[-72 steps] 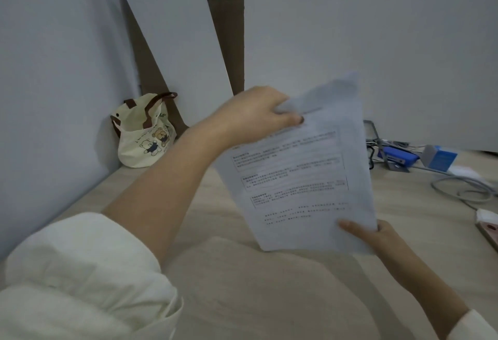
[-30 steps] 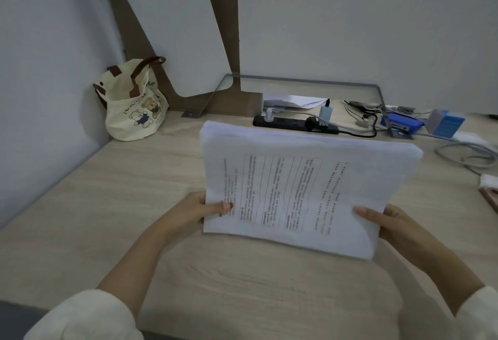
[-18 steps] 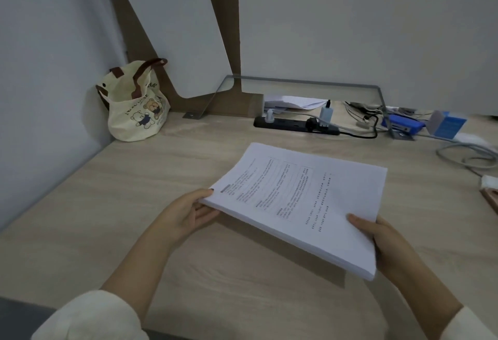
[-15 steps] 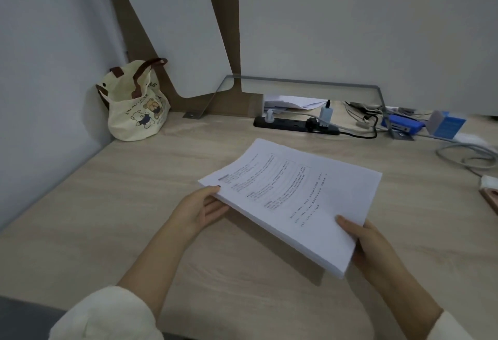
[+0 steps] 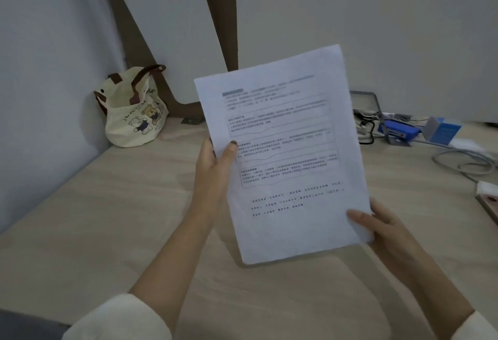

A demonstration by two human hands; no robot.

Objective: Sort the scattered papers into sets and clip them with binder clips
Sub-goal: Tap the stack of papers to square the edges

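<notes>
A stack of white printed papers [image 5: 285,156] stands nearly upright above the wooden desk [image 5: 107,218], its printed face toward me. My left hand [image 5: 215,167] grips its left edge at mid height, thumb on the front. My right hand [image 5: 377,226] holds the lower right corner, thumb across the page. The stack's bottom edge hovers just over the desk. No binder clip can be made out in view.
A cream tote bag with bear print [image 5: 134,108] sits in the back left corner. At the back right lie a blue stapler [image 5: 397,129], a blue and grey box [image 5: 442,129], grey cables [image 5: 463,162] and a pinkish object [image 5: 489,205] at the right edge.
The stack lay low and tilted flat over the desk half a second ago; both hands have raised it upright and turned it to portrait. My left hand moved up along the left edge.
</notes>
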